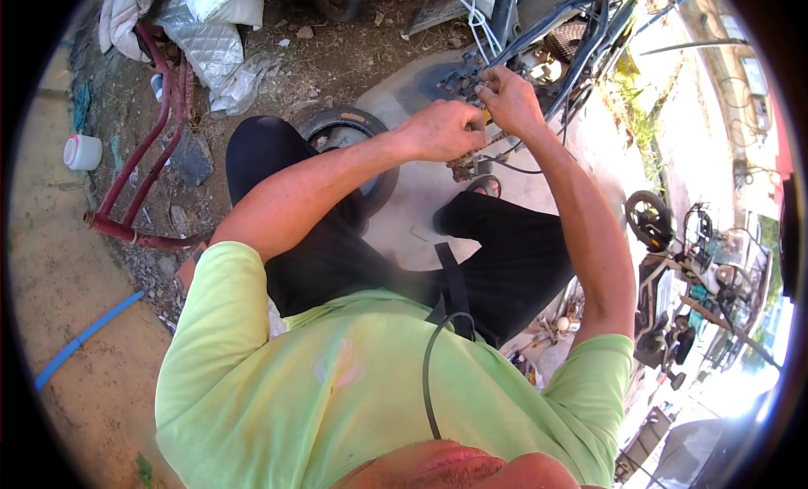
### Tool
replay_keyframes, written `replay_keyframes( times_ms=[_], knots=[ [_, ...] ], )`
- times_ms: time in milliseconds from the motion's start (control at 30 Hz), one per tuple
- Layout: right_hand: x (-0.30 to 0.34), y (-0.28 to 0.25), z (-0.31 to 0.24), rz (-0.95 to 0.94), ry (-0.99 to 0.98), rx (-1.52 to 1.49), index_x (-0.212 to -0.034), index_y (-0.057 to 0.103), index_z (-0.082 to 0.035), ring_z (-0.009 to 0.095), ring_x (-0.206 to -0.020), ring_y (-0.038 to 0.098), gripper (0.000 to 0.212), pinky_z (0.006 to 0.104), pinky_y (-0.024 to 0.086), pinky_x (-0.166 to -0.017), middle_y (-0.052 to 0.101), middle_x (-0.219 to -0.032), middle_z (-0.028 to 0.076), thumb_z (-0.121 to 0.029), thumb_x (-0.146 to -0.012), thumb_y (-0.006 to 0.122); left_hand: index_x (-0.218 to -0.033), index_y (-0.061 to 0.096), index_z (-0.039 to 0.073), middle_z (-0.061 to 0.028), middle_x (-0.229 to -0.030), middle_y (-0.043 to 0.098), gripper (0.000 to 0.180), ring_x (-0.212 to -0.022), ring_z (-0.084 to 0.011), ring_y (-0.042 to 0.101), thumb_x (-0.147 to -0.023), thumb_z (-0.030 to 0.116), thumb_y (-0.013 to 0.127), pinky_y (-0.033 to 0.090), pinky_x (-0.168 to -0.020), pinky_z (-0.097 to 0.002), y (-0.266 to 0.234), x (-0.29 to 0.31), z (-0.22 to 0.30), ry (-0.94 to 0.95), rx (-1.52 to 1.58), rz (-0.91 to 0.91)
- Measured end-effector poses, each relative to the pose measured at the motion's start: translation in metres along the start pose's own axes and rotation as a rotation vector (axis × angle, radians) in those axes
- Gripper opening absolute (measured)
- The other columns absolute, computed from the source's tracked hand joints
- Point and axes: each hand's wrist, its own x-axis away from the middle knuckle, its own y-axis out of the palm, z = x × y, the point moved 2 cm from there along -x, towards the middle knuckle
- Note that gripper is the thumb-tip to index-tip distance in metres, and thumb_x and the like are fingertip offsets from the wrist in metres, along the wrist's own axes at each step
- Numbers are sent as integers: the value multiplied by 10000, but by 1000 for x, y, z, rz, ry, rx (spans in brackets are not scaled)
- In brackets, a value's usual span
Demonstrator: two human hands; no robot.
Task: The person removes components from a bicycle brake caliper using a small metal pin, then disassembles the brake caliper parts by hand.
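Observation:
In front of me is a stripped motorcycle frame (594, 53) of dark tubes, with loose wires and small parts around it. My left hand (443, 130) is closed, its fingers curled at a cluster of greasy parts (461, 167) on the near side of the frame. Close beside it, my right hand (510, 103) pinches with thumb and fingers just above the same parts. What either hand grips is hidden by the fingers. From below the hands a thin black cable (515, 167) curves off to the right.
A loose tyre (388, 183) lies by my left knee. Farther left are a dark red tubular frame (171, 110), a white plastic tub (82, 152) and a silvery sheet (202, 47). A blue pipe (88, 337) lies at lower left. Motorcycle parts (673, 295) crowd the right side.

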Motion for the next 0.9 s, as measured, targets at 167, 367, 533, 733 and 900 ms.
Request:
replay_keyframes(
  times_ms=[167,367,533,733,900],
  knots=[
    [9,1,2,61,-13,-112,-1150,697,-40,357,-966,710,323,430,542,-847,738,-1018,183,-221,-883,704,-979,709,12,-202,-874,716,336,-868,-335,702,-855,322,676,528,-783,-427,-1,0,-2,13,1,18],
    [39,-13,10,78,-10,-438,-1183,680,-20,131,-749,649,291,294,524,-704,687,-837,65,-151,-924,695,-990,698,-1,-119,-806,684,309,-771,-218,630,-913,298,672,487,-716,-365,-13,7,-1,-3,31,58],
    [72,-20,2,46,19,-969,-1256,608,5,135,-805,653,272,264,527,-715,681,-973,55,-65,-993,617,-988,675,23,-7,-666,570,267,-598,-95,499,-979,287,636,396,-559,-288,-32,15,11,-107,187,83],
    [87,16,14,-63,-174,-1479,-1236,609,-16,153,-846,623,277,296,542,-770,664,-1018,67,-66,-971,668,-1029,632,34,38,-622,486,204,-482,-41,377,-1017,231,580,275,-439,-222,-25,36,34,-215,611,-74],
    [96,8,13,-180,-251,-1528,-1222,615,-11,154,-875,611,279,310,531,-784,654,-1031,64,-51,-955,686,-962,588,49,43,-646,485,137,-482,-34,374,-990,171,644,282,-438,-221,-15,44,41,-206,668,-67]
  ],
)
